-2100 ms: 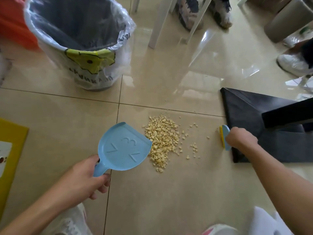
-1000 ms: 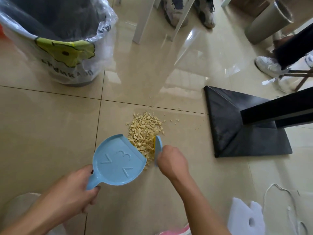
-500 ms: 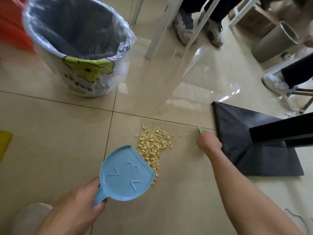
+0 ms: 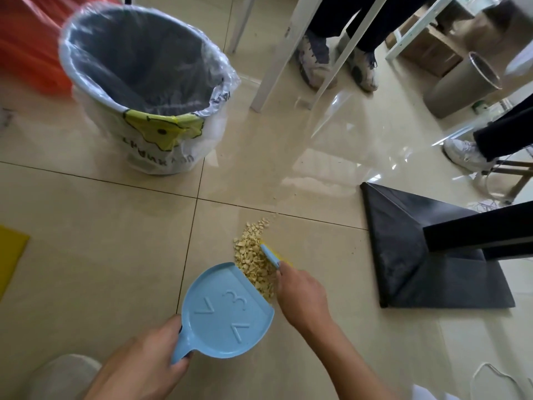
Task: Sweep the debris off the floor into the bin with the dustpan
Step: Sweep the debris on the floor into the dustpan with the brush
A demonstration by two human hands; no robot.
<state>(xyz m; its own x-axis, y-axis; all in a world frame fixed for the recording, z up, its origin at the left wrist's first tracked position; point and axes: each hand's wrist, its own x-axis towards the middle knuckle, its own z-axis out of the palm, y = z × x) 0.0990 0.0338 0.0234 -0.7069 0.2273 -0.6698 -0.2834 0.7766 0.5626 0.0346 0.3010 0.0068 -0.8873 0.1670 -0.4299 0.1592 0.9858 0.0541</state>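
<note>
A pile of pale yellow debris [image 4: 253, 255] lies on the tiled floor. My left hand [image 4: 144, 368] grips the handle of the light blue dustpan [image 4: 227, 313], whose underside faces up and whose front lip meets the pile. My right hand [image 4: 302, 295] holds a small blue and yellow brush [image 4: 271, 255] against the pile's right side, close to the pan's lip. The bin [image 4: 144, 90], lined with a clear bag, stands at the far left, well beyond the pile.
A black stand base [image 4: 418, 255] with a post lies to the right. White table legs [image 4: 277, 53] and people's shoes [image 4: 317, 64] are behind the pile. A grey cylinder [image 4: 461, 85] sits far right. A yellow sheet [image 4: 11, 255] lies at the left edge.
My right hand has drawn the brush back leftward from near the black base to the pile, pushing debris against the dustpan's lip. The pile is narrower and longer. The dustpan has stayed at the pile.
</note>
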